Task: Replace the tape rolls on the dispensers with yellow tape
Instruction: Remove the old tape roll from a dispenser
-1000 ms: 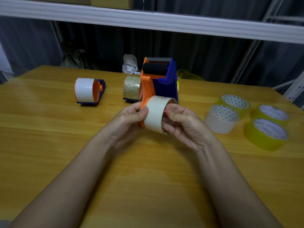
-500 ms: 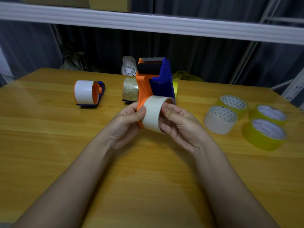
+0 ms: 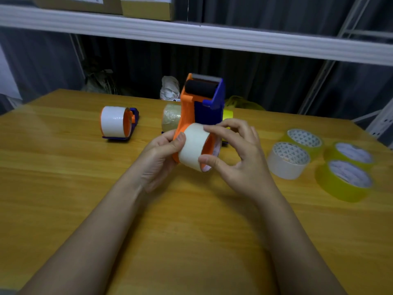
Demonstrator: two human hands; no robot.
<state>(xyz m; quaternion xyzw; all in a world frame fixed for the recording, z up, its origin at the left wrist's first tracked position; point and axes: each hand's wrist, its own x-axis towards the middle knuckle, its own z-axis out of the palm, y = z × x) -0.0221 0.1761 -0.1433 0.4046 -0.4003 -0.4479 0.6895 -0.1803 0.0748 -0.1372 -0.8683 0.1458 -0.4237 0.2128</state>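
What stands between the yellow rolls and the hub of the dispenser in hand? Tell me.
The white tape roll occupies the hub of the held dispenser. The right hand pinches its rim and the left hand grips the dispenser. No yellow roll fits until it comes off; the table between is bare.

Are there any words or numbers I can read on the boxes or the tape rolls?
None can be read.
Cardboard boxes on the shelf: white labels with dark print, too blurred and cut off by the frame.
White tape roll and yellow tape rolls on the table: a printed pattern inside the cores, no legible words.
Tape dispenser in the hands: no writing visible.
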